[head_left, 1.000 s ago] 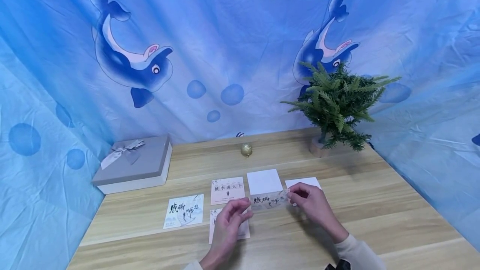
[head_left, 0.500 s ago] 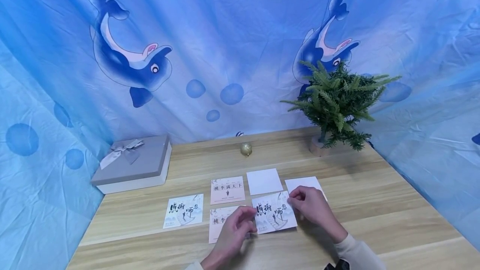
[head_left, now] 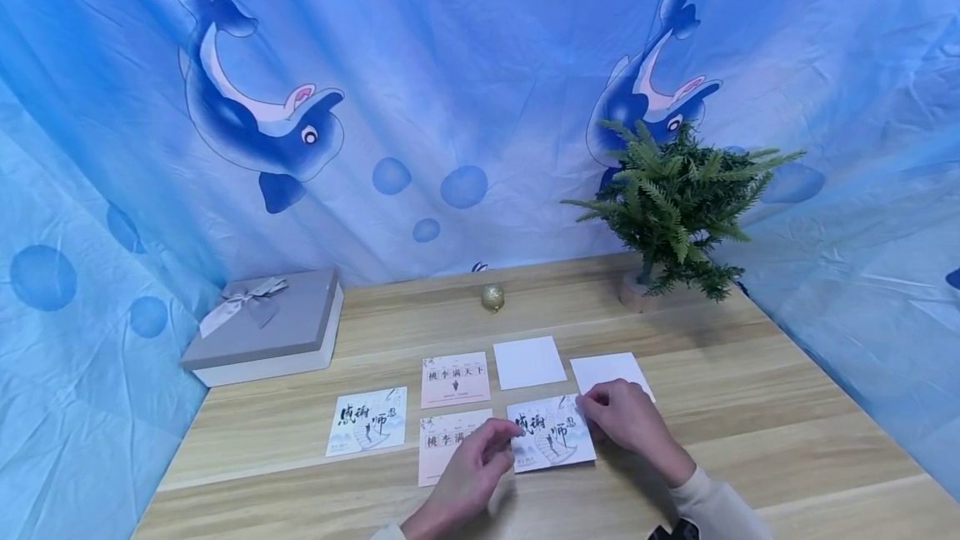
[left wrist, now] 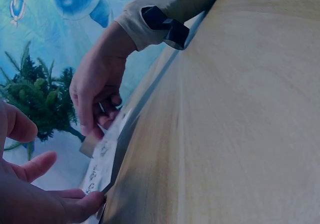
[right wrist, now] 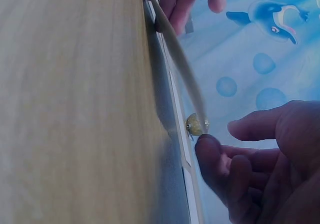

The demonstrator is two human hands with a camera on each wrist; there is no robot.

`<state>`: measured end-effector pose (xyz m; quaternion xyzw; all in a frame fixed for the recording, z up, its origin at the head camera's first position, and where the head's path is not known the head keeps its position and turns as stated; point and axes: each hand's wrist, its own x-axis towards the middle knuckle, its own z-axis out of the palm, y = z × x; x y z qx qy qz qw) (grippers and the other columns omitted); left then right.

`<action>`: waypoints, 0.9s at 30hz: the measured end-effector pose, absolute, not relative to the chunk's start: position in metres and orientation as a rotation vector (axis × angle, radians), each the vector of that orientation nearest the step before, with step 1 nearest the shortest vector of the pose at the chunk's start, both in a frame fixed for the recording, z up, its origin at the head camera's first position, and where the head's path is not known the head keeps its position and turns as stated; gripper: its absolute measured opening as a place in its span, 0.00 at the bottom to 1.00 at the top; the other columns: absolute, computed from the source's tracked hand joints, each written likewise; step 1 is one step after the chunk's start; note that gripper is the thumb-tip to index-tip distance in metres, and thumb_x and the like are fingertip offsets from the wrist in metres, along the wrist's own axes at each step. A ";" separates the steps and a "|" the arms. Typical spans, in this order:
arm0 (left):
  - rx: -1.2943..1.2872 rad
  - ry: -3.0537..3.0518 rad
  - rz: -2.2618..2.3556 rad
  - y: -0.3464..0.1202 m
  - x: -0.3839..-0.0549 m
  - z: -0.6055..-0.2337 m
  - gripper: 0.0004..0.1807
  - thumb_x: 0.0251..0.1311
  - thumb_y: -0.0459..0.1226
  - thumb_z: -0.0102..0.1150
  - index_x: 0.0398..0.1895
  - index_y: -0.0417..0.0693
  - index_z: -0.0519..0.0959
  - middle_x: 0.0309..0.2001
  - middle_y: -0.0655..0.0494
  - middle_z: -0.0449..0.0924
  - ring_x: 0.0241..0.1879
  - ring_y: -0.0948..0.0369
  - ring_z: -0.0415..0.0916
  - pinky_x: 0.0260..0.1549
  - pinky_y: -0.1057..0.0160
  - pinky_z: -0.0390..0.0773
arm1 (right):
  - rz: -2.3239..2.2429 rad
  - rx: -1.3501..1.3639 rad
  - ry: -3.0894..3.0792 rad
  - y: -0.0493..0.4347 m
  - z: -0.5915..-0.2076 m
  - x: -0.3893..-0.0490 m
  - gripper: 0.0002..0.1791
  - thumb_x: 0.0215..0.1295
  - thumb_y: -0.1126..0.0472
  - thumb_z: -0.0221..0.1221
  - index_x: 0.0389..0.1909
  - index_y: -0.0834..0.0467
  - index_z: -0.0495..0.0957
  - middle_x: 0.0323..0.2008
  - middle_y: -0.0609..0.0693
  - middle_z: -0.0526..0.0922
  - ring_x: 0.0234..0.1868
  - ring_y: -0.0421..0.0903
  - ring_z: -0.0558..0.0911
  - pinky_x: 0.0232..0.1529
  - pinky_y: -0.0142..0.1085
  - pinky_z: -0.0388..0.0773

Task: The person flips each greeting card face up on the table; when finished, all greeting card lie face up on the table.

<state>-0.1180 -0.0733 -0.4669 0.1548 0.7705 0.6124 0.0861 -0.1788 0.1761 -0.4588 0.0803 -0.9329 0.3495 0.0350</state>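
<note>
A pale card (head_left: 553,444) with dark brush-style lettering lies between the two hands in the head view, low over the table, one edge tilted up in the right wrist view. At its left edge is the left hand (head_left: 474,465), fingers and thumb spread apart, one fingertip touching the card. The right hand (head_left: 633,423) holds the upper right corner at its fingertips. Half under the left hand lies a pinkish card (head_left: 442,457). Farther back are a second pinkish card (head_left: 453,382) and a blank white card (head_left: 528,361). Another white card (head_left: 607,369) is partly hidden behind the right hand.
A matching lettered card (head_left: 367,422) lies at the left. The grey box (head_left: 266,323) with a ribbon bow stands at the back left, a gold ball (head_left: 492,298) at the back middle. A small artificial fir (head_left: 675,198) stands at the back right, before a blue curtain (head_left: 465,65).
The lettered card has tipped from a steep, foreshortened angle to nearly flat, coming down closer to the table. The left hand moved right and slightly down; the right hand lowered a little.
</note>
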 end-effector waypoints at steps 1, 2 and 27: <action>0.461 2.293 1.825 -0.073 -0.118 -0.467 0.17 0.65 0.31 0.51 0.56 0.41 0.74 0.62 0.44 0.74 0.65 0.45 0.68 0.65 0.46 0.66 | 1.069 0.250 -2.881 0.176 -0.459 -0.178 0.16 0.63 0.57 0.60 0.15 0.51 0.80 0.11 0.40 0.75 0.15 0.37 0.71 0.19 0.30 0.66; 0.459 2.285 1.829 -0.073 -0.118 -0.466 0.17 0.65 0.31 0.51 0.56 0.41 0.73 0.61 0.44 0.74 0.65 0.46 0.68 0.65 0.46 0.66 | 1.063 0.253 -2.897 0.176 -0.459 -0.178 0.18 0.64 0.56 0.60 0.14 0.51 0.78 0.10 0.40 0.75 0.14 0.37 0.70 0.18 0.30 0.66; 0.475 2.327 1.804 -0.074 -0.117 -0.467 0.14 0.67 0.33 0.49 0.54 0.43 0.75 0.61 0.45 0.75 0.65 0.46 0.69 0.64 0.48 0.68 | 1.083 0.265 -2.987 0.175 -0.463 -0.178 0.18 0.67 0.55 0.58 0.15 0.52 0.76 0.12 0.42 0.75 0.13 0.39 0.75 0.17 0.32 0.69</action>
